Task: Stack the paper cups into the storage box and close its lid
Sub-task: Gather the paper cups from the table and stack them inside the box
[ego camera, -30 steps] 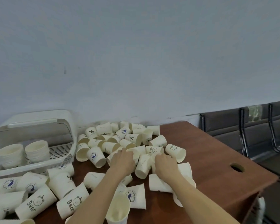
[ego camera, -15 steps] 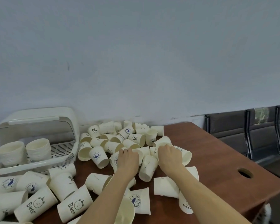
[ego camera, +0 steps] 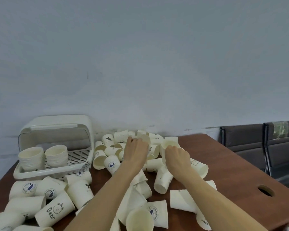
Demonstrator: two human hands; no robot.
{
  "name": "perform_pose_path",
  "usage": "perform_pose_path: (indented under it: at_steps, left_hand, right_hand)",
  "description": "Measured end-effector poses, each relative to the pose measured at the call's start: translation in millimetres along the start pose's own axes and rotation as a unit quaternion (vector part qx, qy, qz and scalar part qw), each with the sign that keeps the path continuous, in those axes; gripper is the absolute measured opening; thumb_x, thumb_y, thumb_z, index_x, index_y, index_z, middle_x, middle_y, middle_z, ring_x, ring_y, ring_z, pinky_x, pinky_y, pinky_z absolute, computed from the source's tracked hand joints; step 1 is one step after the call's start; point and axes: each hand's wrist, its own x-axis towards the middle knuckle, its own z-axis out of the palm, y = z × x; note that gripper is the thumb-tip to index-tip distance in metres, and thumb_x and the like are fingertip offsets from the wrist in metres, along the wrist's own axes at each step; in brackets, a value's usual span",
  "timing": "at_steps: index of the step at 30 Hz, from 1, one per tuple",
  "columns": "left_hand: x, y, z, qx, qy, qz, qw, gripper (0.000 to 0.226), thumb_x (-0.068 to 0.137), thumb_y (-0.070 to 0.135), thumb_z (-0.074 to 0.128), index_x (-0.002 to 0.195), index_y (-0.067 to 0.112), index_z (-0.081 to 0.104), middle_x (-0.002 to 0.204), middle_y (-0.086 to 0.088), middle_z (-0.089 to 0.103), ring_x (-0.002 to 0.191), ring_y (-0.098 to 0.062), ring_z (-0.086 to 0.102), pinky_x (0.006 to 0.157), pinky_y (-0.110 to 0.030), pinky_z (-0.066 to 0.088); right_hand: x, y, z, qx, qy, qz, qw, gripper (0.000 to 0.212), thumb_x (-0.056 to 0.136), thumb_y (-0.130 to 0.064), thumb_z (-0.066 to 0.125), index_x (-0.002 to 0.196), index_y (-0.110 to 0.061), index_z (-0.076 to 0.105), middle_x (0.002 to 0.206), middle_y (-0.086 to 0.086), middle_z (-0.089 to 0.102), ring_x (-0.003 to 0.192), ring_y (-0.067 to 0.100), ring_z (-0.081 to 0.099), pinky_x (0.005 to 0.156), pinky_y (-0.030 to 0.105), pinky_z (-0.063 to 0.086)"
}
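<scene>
Several white paper cups (ego camera: 163, 179) lie scattered over the brown table (ego camera: 232, 172). The white storage box (ego camera: 40, 170) stands at the left with its lid (ego camera: 57, 125) raised; two stacks of cups (ego camera: 31, 157) sit inside it on the slatted tray. My left hand (ego camera: 136, 151) holds a cup (ego camera: 145, 139) lifted above the pile at the back. My right hand (ego camera: 178, 155) grips an upright cup (ego camera: 170, 145) just to the right of it, mouth up.
The grey wall runs directly behind the pile. A round cable hole (ego camera: 265, 190) sits near the table's right edge. Dark chairs (ego camera: 257, 147) stand beyond the table to the right. Cups printed "Bear" (ego camera: 55, 209) crowd the front left.
Both hands have reached further back into the pile and each has picked up a cup. The view has shifted slightly.
</scene>
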Motion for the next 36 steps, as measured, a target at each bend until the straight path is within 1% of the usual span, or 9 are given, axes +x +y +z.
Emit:
perform_pose_path:
  at_steps: [3, 5, 10, 14, 19, 22, 26, 33, 36]
  left_hand:
    - [-5, -29, -14, 0.012, 0.039, -0.012, 0.999, 0.031, 0.077, -0.007, 0.047, 0.086, 0.020, 0.057, 0.086, -0.001, 0.063, 0.087, -0.022, 0.056, 0.096, -0.034, 0.029]
    - [-12, -51, -20, 0.019, 0.053, -0.027, 0.998, 0.029, 0.080, -0.006, 0.047, 0.086, 0.019, 0.060, 0.082, -0.002, 0.065, 0.088, -0.022, 0.057, 0.099, -0.034, 0.028]
    - [-35, -113, -24, 0.024, 0.050, -0.093, 0.994, 0.024, 0.085, 0.002, 0.047, 0.095, 0.017, 0.063, 0.087, -0.005, 0.064, 0.093, -0.025, 0.054, 0.097, -0.032, 0.031]
    - [-61, -161, -25, 0.032, 0.031, -0.137, 0.990, 0.027, 0.085, 0.001, 0.045, 0.096, 0.018, 0.063, 0.094, -0.004, 0.063, 0.099, -0.027, 0.050, 0.092, -0.030, 0.031]
    - [-88, -215, -19, 0.047, 0.036, -0.177, 0.982, 0.020, 0.087, 0.006, 0.052, 0.080, 0.025, 0.055, 0.081, 0.001, 0.066, 0.072, -0.021, 0.050, 0.085, -0.033, 0.028]
    - [-99, -243, -13, 0.044, 0.040, -0.203, 0.977, 0.019, 0.089, 0.006, 0.049, 0.086, 0.023, 0.057, 0.085, 0.001, 0.065, 0.081, -0.021, 0.057, 0.088, -0.033, 0.030]
    - [-111, -276, -6, 0.040, 0.062, -0.219, 0.973, 0.018, 0.093, 0.011, 0.045, 0.089, 0.023, 0.058, 0.087, 0.004, 0.064, 0.090, -0.020, 0.057, 0.088, -0.034, 0.030]
    - [-133, -318, 8, 0.059, 0.108, -0.251, 0.960, 0.024, 0.072, 0.005, 0.072, 0.064, 0.021, 0.056, 0.060, 0.001, 0.062, 0.063, -0.023, 0.057, 0.071, -0.036, 0.033]
    - [-137, -332, 10, 0.076, 0.110, -0.269, 0.954, 0.026, 0.066, 0.005, 0.077, 0.062, 0.020, 0.056, 0.056, 0.001, 0.060, 0.058, -0.023, 0.056, 0.069, -0.036, 0.026]
  right_hand:
    - [8, -21, -8, 0.011, 0.002, -0.018, 1.000, 0.023, 0.088, 0.005, 0.045, 0.081, -0.017, 0.039, 0.069, -0.003, 0.040, 0.086, 0.021, 0.062, 0.062, 0.029, 0.035]
    - [14, -39, -11, 0.018, 0.010, -0.040, 0.999, 0.024, 0.089, 0.004, 0.042, 0.077, -0.016, 0.037, 0.066, -0.003, 0.033, 0.087, 0.023, 0.063, 0.062, 0.030, 0.035]
    - [26, -97, -22, 0.039, 0.022, -0.102, 0.994, 0.017, 0.088, 0.005, 0.043, 0.091, -0.012, 0.047, 0.065, -0.001, 0.032, 0.071, 0.027, 0.053, 0.058, 0.032, 0.033]
    - [32, -149, -30, 0.059, 0.034, -0.154, 0.986, 0.015, 0.089, 0.000, 0.044, 0.098, -0.010, 0.050, 0.082, 0.006, 0.056, 0.077, 0.030, 0.059, 0.058, 0.033, 0.032]
    - [38, -210, -35, 0.081, 0.048, -0.198, 0.976, 0.020, 0.089, 0.000, 0.043, 0.106, -0.008, 0.049, 0.093, 0.010, 0.062, 0.072, 0.028, 0.053, 0.059, 0.034, 0.035]
    - [42, -243, -36, 0.099, 0.056, -0.221, 0.969, 0.021, 0.090, -0.001, 0.043, 0.108, -0.008, 0.049, 0.095, 0.011, 0.062, 0.083, 0.031, 0.061, 0.060, 0.035, 0.035]
    - [52, -282, -37, 0.123, 0.058, -0.238, 0.962, 0.020, 0.087, 0.000, 0.045, 0.105, -0.007, 0.049, 0.093, 0.012, 0.063, 0.085, 0.032, 0.061, 0.057, 0.036, 0.035]
    - [69, -336, -28, 0.167, 0.066, -0.249, 0.952, 0.019, 0.088, 0.002, 0.042, 0.103, -0.006, 0.050, 0.096, 0.013, 0.064, 0.084, 0.033, 0.058, 0.058, 0.037, 0.034]
    - [75, -346, -20, 0.158, 0.059, -0.249, 0.954, 0.020, 0.088, 0.003, 0.042, 0.104, -0.007, 0.049, 0.096, 0.013, 0.063, 0.086, 0.032, 0.058, 0.060, 0.037, 0.036]
